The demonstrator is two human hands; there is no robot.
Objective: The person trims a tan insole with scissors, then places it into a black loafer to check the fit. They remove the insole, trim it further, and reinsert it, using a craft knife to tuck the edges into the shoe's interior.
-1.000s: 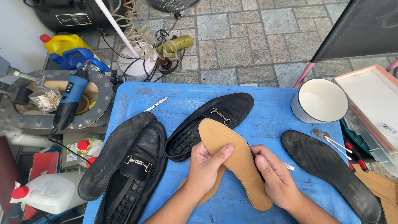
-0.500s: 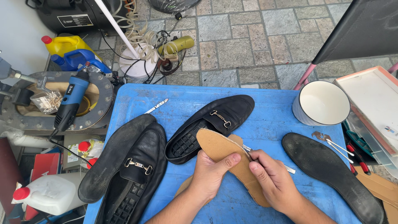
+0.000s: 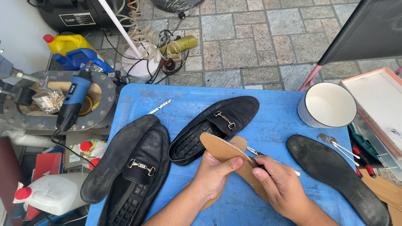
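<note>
Insole (image 3: 228, 152) in left hand (image 3: 215, 173): tan fibreboard, matt, slightly fuzzy face. Blade (image 3: 253, 151) under right hand (image 3: 278, 184): bright metal.
Far loafer (image 3: 215, 125): black leather, soft sheen; metal bit buckle; ribbed rubber inside.
Near-left loafer (image 3: 142, 167): same leather, metal buckle.
Sole (image 3: 117, 157) at left: black rubber, fine pebbled, matt.
Sole (image 3: 335, 175) at right: black rubber, pebbled, dusty.
Table top (image 3: 276, 117): blue plastic, scuffed, matt.
Cup (image 3: 326, 104): white, smooth, glossy rim.
Ground (image 3: 251, 42): grey stone pavers, rough.
</note>
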